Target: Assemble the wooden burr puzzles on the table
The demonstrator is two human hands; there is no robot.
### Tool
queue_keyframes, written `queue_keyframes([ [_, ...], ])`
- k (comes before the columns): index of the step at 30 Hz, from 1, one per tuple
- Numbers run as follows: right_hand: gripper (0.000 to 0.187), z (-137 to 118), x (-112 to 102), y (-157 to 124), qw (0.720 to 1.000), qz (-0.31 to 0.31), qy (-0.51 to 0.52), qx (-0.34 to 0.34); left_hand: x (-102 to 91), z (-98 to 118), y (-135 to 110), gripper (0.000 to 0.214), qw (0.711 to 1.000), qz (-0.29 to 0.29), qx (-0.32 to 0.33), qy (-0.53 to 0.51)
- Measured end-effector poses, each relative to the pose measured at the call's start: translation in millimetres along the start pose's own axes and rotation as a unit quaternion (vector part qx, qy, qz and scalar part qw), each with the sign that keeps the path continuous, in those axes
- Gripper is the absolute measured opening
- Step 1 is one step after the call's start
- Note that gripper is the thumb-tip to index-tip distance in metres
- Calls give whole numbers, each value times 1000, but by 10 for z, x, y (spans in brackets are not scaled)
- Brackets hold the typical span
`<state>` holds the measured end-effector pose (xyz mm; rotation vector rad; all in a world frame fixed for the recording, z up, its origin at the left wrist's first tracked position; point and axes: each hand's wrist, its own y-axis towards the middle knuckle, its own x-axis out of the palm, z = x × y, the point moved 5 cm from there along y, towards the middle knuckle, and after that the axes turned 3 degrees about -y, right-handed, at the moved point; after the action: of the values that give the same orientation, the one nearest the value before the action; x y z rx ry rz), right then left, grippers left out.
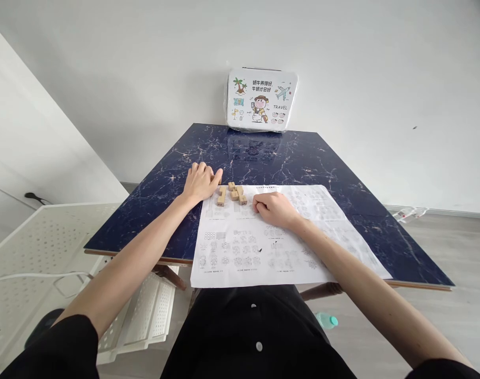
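Observation:
My left hand [201, 182] rests on the dark table at the paper's upper left corner, fingers bent down and thumb out to the right. A wooden block [218, 179] shows partly between its fingers and thumb; the rest is hidden by the hand. Just right of it, several small wooden blocks [235, 195] lie in a loose cluster on the top edge of a printed sheet [228, 258]. Some carry small dark marks on their ends. My right hand [275, 208] lies curled into a fist on the sheet, right of the cluster, with nothing visible in it.
The blue marbled table [165, 179] stands against a white wall. At its far edge a white printed case [261, 100] leans upright. A white perforated rack [66, 226] is at the left, and a bottle [327, 320] lies on the floor below.

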<state>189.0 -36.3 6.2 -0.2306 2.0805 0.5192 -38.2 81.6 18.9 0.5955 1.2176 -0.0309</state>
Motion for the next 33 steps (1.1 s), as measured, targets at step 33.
queue_keyframes([
  [33, 25, 9, 8, 13, 999, 16, 26, 15, -254, 269, -90, 77, 994, 75, 55, 50],
])
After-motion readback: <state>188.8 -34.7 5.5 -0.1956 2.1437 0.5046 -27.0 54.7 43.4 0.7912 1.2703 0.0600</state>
